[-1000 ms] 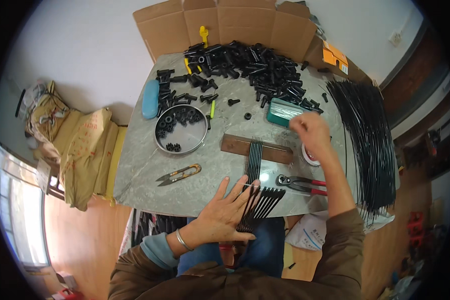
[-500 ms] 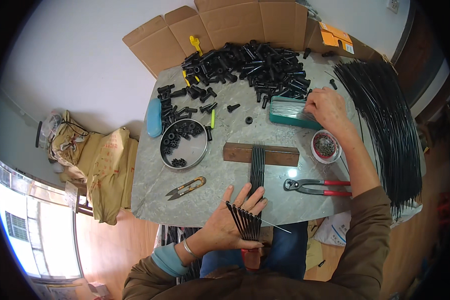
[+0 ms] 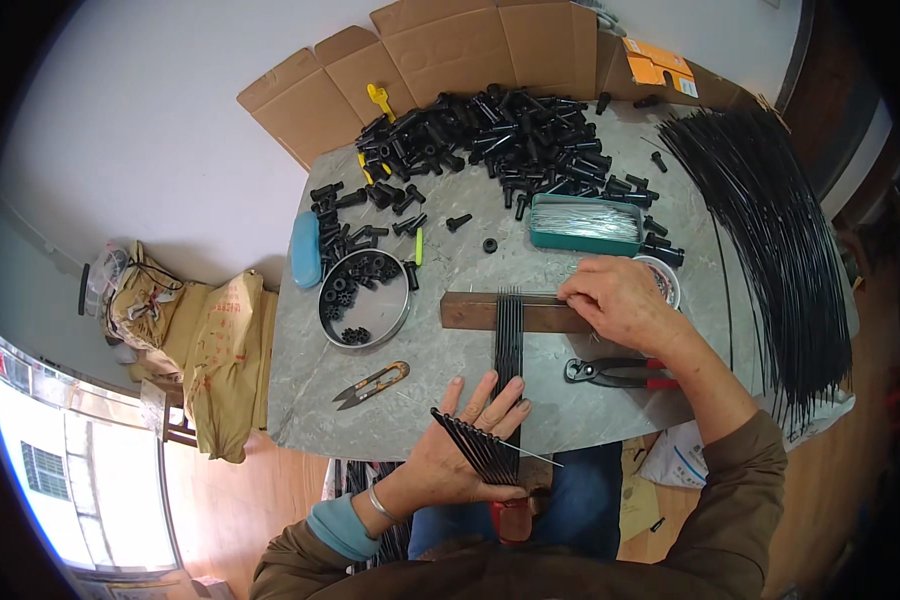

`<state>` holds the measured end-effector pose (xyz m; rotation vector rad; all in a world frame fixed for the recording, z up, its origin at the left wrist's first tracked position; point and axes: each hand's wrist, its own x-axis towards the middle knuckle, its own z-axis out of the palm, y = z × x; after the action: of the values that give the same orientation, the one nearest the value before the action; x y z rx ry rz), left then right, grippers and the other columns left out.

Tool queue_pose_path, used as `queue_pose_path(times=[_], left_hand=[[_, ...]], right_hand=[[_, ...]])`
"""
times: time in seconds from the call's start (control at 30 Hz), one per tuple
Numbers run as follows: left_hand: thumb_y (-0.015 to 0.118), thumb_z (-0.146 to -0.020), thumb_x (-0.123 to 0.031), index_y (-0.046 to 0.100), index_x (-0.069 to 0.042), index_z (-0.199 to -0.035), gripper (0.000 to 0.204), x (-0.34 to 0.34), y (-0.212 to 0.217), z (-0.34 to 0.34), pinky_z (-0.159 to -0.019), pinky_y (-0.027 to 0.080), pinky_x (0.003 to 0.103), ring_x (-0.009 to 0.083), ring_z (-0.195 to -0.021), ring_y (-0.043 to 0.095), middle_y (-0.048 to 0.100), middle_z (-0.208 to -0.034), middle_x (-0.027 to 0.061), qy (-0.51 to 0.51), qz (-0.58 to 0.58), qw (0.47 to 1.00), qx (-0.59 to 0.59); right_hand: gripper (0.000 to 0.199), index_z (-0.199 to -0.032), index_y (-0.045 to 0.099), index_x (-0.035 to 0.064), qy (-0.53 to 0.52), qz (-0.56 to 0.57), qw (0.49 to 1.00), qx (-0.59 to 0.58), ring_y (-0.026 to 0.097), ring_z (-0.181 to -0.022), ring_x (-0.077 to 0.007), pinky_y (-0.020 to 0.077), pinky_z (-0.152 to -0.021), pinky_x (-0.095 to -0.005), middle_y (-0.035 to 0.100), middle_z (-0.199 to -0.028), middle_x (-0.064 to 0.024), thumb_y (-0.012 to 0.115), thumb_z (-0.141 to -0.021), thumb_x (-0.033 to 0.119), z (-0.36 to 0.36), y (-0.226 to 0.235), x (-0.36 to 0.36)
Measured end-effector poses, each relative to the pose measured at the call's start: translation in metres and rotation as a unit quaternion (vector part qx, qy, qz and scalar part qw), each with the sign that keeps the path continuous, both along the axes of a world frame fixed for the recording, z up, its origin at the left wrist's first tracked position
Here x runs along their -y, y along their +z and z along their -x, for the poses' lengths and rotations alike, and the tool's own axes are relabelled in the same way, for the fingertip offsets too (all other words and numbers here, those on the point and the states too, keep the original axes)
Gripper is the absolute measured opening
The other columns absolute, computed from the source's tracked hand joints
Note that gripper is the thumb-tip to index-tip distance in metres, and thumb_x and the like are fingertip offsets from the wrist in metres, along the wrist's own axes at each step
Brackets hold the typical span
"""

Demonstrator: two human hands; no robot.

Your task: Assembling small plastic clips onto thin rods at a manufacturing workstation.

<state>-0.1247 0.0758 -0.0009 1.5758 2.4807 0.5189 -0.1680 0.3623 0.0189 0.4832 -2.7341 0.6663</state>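
Presently resting the left hand [image 3: 448,455], with fingers spread, over a row of thin black rods [image 3: 509,345] laid side by side across a dark brown block [image 3: 460,311] on the surface [image 3: 440,265], with their near ends fanned over the back of that hand and crossed by a fine wire [image 3: 546,459]. Pinching thumb and forefinger of the right hand [image 3: 625,305] together at the block, right of the rods, on something too small to tell. Working between snips [image 3: 362,393] on the left and red-handled pincers [image 3: 592,370] on the right, with a teal box [image 3: 582,243] of thin wires [image 3: 582,217] beyond the block.
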Motion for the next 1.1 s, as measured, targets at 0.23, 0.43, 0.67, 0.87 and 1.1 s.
queue_pose_path(times=[0.23, 0.43, 0.67, 0.87, 1.1], left_hand=[[0.073, -0.063, -0.062, 0.039, -0.003, -0.139, 0.102, -0.001, 0.000, -0.001, -0.113, 0.011, 0.055, 0.0401, -0.140, 0.023, 0.028, -0.151, 0.0187, 0.004, 0.006, 1.000, -0.007], [0.073, -0.063, -0.062, 0.040, -0.003, -0.139, 0.102, -0.001, 0.000, -0.002, -0.113, 0.010, 0.055, 0.0405, -0.140, 0.023, 0.028, -0.150, 0.0191, 0.005, 0.011, 1.000, -0.012], [0.074, -0.062, -0.062, 0.039, -0.004, -0.139, 0.103, -0.002, -0.001, -0.002, -0.113, 0.009, 0.055, 0.0416, -0.141, 0.020, 0.028, -0.151, 0.0193, 0.006, 0.024, 1.000, -0.007], [0.074, -0.062, -0.063, 0.038, -0.004, -0.140, 0.104, -0.002, -0.002, -0.002, -0.113, 0.009, 0.055, 0.0418, -0.141, 0.019, 0.027, -0.151, 0.0193, 0.007, 0.030, 0.999, -0.009], [0.073, -0.062, -0.064, 0.037, -0.004, -0.141, 0.106, -0.002, -0.002, -0.002, -0.114, 0.008, 0.055, 0.0417, -0.141, 0.019, 0.027, -0.151, 0.0196, 0.007, 0.032, 0.999, -0.013]], right_hand=[[0.012, -0.085, 0.071, 0.0103, -0.002, 0.011, 1.000, 0.021, 0.061, -0.074, -0.0263, 0.0487, -0.064, -0.0399, 0.059, -0.075, -0.0055, 0.061, -0.078, 0.011, -0.009, -0.002, -0.010], [0.013, -0.086, 0.072, 0.0117, -0.002, 0.004, 1.000, 0.022, 0.061, -0.077, -0.0259, 0.0487, -0.065, -0.0394, 0.059, -0.075, -0.0050, 0.061, -0.078, 0.011, -0.009, -0.001, -0.010], [0.014, -0.088, 0.072, 0.0113, 0.006, -0.007, 1.000, -0.005, 0.060, -0.072, -0.0241, 0.0470, -0.062, -0.0369, 0.058, -0.073, -0.0041, 0.064, -0.077, 0.008, -0.006, -0.001, -0.009], [0.014, -0.086, 0.072, 0.0112, 0.009, 0.004, 1.000, -0.008, 0.060, -0.071, -0.0238, 0.0469, -0.062, -0.0367, 0.058, -0.072, -0.0040, 0.064, -0.076, 0.007, -0.008, -0.004, -0.013], [0.014, -0.086, 0.073, 0.0114, 0.009, 0.015, 1.000, -0.014, 0.060, -0.071, -0.0237, 0.0468, -0.062, -0.0367, 0.058, -0.072, -0.0038, 0.064, -0.076, 0.008, -0.008, -0.004, -0.012]])
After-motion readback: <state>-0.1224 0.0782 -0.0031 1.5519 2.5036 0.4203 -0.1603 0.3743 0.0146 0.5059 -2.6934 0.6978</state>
